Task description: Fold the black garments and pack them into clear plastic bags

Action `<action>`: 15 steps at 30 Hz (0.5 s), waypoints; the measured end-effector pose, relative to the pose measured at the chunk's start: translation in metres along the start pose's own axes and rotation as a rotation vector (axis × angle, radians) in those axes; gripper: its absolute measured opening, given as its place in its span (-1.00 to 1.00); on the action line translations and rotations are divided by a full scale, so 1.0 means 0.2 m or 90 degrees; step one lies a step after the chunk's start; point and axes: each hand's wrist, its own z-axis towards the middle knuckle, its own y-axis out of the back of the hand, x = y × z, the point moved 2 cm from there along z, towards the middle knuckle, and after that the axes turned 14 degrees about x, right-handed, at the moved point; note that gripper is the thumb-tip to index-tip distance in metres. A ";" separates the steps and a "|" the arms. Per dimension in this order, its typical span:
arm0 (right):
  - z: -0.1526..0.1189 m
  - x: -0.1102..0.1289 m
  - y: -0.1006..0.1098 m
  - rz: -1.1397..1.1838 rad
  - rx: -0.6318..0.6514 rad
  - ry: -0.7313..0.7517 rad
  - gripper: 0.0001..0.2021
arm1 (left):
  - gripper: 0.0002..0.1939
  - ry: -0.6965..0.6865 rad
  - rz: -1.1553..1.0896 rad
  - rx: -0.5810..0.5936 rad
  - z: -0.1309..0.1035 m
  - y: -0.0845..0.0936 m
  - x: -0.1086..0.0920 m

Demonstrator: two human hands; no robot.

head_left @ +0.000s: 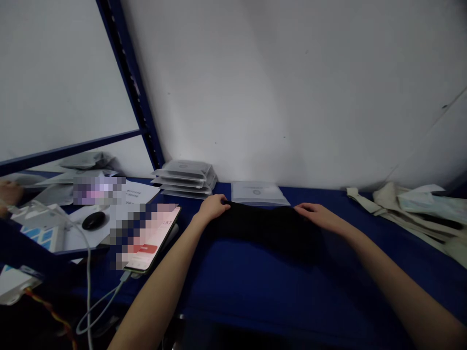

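A piece of black cloth (262,223) stretches between my two hands over the blue tabletop (248,291); its exact kind is hard to make out. My left hand (214,206) pinches its upper left corner. At the upper right corner, my right hand (314,214) has thumb and fingers closed on the edge. Just behind the cloth lies a flat frosted plastic bag (258,192) with a round mark on it.
Left of the bag rises a stack of frosted bags (184,177). A lit phone (153,243) on a white cable (88,282) stands at the left, near papers and a black mouse (94,220). A beige cloth bag (397,214) lies right. Another person's hand (10,192) shows far left.
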 end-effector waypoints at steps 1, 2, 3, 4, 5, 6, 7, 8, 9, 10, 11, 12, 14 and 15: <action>0.00 0.00 0.00 -0.007 0.015 -0.006 -0.64 | -0.67 -0.006 -0.014 0.007 0.00 0.00 0.00; -0.01 -0.01 0.00 -0.013 0.027 -0.010 -0.63 | -0.67 -0.011 -0.027 0.016 0.00 0.00 0.01; -0.01 -0.01 0.00 -0.017 0.038 -0.010 -0.61 | -0.67 -0.015 -0.038 0.025 0.00 0.00 0.01; -0.01 0.00 0.00 -0.019 0.048 -0.007 -0.60 | -0.67 -0.016 -0.046 0.034 0.00 0.00 0.01; -0.02 0.00 0.00 -0.018 0.057 0.000 -0.59 | -0.69 -0.015 -0.048 0.046 0.00 0.01 0.01; -0.03 0.01 -0.01 -0.015 0.063 0.006 -0.58 | -0.71 -0.012 -0.045 0.060 -0.01 0.01 0.00; -0.04 0.02 -0.01 -0.010 0.066 0.009 -0.58 | -0.73 -0.006 -0.035 0.073 -0.02 0.01 -0.01; -0.05 0.03 -0.01 -0.004 0.067 0.008 -0.58 | -0.75 0.000 -0.022 0.083 -0.03 0.01 -0.01; -0.05 0.04 -0.01 0.004 0.068 0.005 -0.58 | -0.77 0.007 -0.007 0.090 -0.04 0.02 -0.02; -0.06 0.05 -0.01 0.014 0.069 0.000 -0.59 | -0.79 0.013 0.005 0.092 -0.04 0.02 -0.03; -0.07 0.06 -0.01 0.025 0.068 -0.004 -0.60 | -0.80 0.018 0.014 0.090 -0.05 0.02 -0.04; -0.08 0.07 -0.01 0.035 0.067 -0.008 -0.61 | -0.81 0.021 0.018 0.087 -0.05 0.02 -0.04; -0.09 0.08 -0.02 0.048 0.066 -0.012 -0.62 | -0.80 0.026 0.020 0.079 -0.05 0.01 -0.05; -0.09 0.08 -0.02 0.052 0.069 -0.012 -0.62 | -0.79 0.028 0.021 0.072 -0.05 0.01 -0.05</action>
